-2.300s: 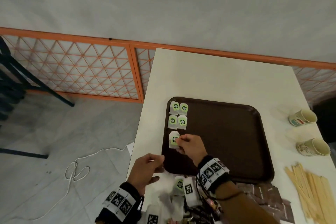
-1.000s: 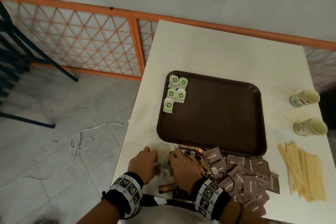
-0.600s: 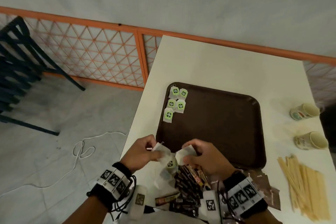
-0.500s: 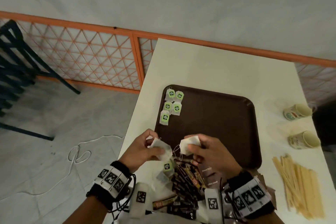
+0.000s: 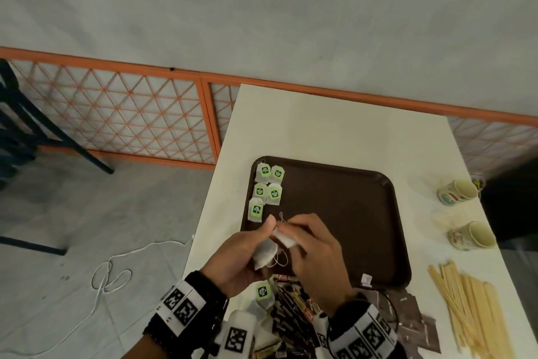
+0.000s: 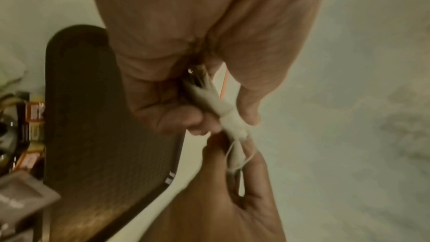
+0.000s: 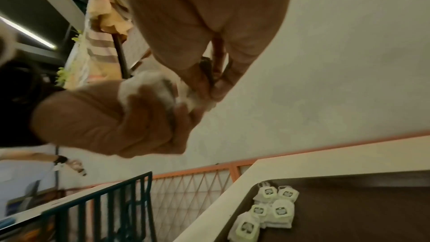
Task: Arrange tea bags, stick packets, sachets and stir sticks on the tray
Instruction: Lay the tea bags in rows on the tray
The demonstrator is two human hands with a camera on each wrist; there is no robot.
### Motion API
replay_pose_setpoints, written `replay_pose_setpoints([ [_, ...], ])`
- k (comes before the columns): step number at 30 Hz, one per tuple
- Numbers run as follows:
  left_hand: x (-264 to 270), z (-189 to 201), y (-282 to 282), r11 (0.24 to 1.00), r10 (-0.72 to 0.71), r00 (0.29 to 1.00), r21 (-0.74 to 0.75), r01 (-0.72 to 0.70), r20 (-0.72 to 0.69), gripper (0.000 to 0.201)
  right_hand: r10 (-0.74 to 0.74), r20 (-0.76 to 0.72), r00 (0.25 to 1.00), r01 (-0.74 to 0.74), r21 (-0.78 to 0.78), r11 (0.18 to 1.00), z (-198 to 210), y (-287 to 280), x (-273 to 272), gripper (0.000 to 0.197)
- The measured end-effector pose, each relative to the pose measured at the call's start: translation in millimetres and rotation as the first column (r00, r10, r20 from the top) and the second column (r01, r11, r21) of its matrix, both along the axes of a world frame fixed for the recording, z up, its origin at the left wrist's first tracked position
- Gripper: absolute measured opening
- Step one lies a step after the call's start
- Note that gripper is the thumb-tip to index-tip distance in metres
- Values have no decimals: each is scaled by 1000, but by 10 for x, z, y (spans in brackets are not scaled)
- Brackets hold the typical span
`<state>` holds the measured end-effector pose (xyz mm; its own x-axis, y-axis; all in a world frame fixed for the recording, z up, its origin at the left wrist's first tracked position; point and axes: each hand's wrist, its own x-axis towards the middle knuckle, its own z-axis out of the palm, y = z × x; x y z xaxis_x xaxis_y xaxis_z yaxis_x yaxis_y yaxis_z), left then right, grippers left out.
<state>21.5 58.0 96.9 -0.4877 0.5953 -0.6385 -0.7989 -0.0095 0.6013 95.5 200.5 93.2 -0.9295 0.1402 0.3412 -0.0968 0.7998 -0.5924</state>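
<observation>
Tea bags: five tea bags (image 5: 263, 189) with green tags lie flat in the far left corner of the tray (image 5: 349, 213), in two neat columns. They sit close together, likely to leave room for the other things.
Tea bags in hand: two more white tea bags (image 5: 275, 243) are held up above the near left part of the tray, between both hands. Their thin strings (image 5: 279, 261) loop around each other, so they look tangled.
Left hand: the left hand (image 5: 241, 259) has its fingers curled around one bag and holds it still.
Right hand: the right hand (image 5: 316, 254) pinches the other bag with its fingers, probably to pull it free.
Why held high: my guess is the bags are lifted so the strings can hang loose and come apart.
Green tag: one tag (image 5: 263, 291) hangs below the left hand, over the pile.
Pile: dark stick packets (image 5: 294, 309) and brown sachets (image 5: 407, 318) lie in a heap on the worktop (image 5: 334, 125), just in front of the tray.
Stir sticks: the wooden stir sticks (image 5: 471, 306) lie in a bunch on the right of the worktop, not yet on the tray.
Cups: two cups (image 5: 463, 213) lie on their sides near the right edge.
Next: I think a freed bag goes beside the lone fifth bag to fill the row.
</observation>
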Motion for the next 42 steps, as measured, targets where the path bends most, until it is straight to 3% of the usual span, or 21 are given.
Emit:
replay_pose_setpoints([
  [2, 16, 25, 4, 994, 76, 997, 81, -77, 13, 32, 51, -12, 999, -51, -22, 998, 31, -91, 63, 35],
  [5, -2, 23, -53, 983, 140, 989, 126, -132, -53, 27, 84, 33, 996, -73, -247, 966, 149, -111, 175, 51],
  [8, 3, 3, -121, 994, 106, 959, 65, -92, -263, 27, -38, 151, 988, 118, -563, 818, 300, -63, 170, 37],
  [10, 11, 25, -131, 999, 51, 912, 28, -44, -408, 27, -102, 243, 965, 220, -529, 820, 336, -24, 92, 20],
  [13, 4, 51, -147, 999, 34, 874, 46, -14, -485, 24, -68, 304, 950, 216, -487, 846, 355, -14, 5, 4],
  [17, -23, 11, -193, 998, -13, 844, -52, -17, -536, 8, -55, 353, 934, 253, -544, 800, 380, 90, -48, 6],
  [19, -36, -30, -206, 992, -20, 827, -113, -53, -562, 12, -12, 400, 916, 282, -624, 729, 396, 123, -55, 6],
  [21, -35, -35, -215, 992, 3, 834, -101, -71, -551, 11, 65, 443, 894, 284, -673, 683, 390, 83, -57, 8],
  [26, -66, -55, -284, 997, -22, 868, -78, -19, -496, 26, 146, 512, 846, 253, -627, 737, 234, -63, -96, 11],
  [30, -126, -101, -366, 988, -85, 865, -155, 8, -495, 4, 179, 531, 828, 257, -644, 721, 205, -67, -129, 6],
  [34, -209, -167, -383, 997, -49, 908, -80, 17, -416, 3, 271, 544, 794, 237, -688, 687, 188, -12, -211, 5],
  [36, -232, -225, -367, 995, -42, 905, -100, -1, -423, 5, 307, 582, 753, 206, -652, 729, 166, 7, -283, 2],
  [39, -267, -361, -404, 982, 8, 925, -172, -79, -379, 9, 155, 659, 736, 264, -490, 831, -88, 129, -483, 5],
  [42, -270, -509, -566, 959, 74, 971, -249, -131, -228, 13, -6, 745, 667, 494, -436, 753, -592, 337, -737, 6],
])
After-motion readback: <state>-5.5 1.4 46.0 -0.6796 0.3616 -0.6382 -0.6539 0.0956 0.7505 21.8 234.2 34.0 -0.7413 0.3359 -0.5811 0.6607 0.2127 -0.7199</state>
